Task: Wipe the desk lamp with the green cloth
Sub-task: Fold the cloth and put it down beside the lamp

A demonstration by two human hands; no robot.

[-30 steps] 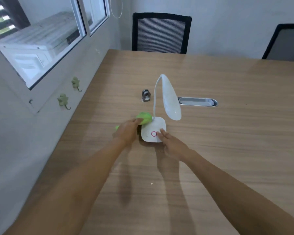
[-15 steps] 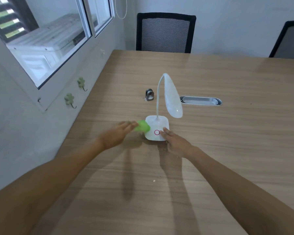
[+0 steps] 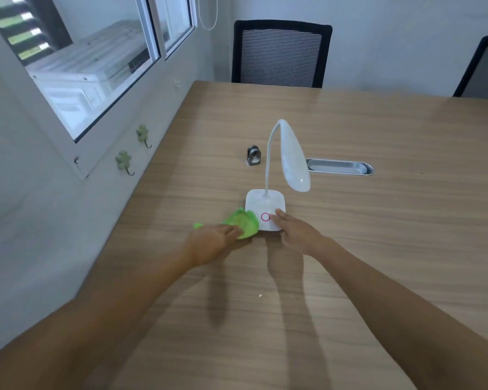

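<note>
A white desk lamp (image 3: 265, 205) stands on the wooden table (image 3: 378, 249), with a curved neck, a drooping head and a pink ring on its square base. My left hand (image 3: 212, 242) grips a crumpled green cloth (image 3: 243, 225) and presses it against the base's near-left corner. My right hand (image 3: 296, 230) lies flat on the table, its fingertips resting on the base's front edge beside the pink ring.
A small metal clip-like object (image 3: 254, 156) sits behind the lamp. A grey cable slot (image 3: 340, 166) is set into the table to the right. Two black chairs (image 3: 281, 53) stand at the far edge. Wall and window run along the left.
My left hand has drawn the cloth from the base's far-left side toward its near-left corner. My right hand has stayed on the base's front.
</note>
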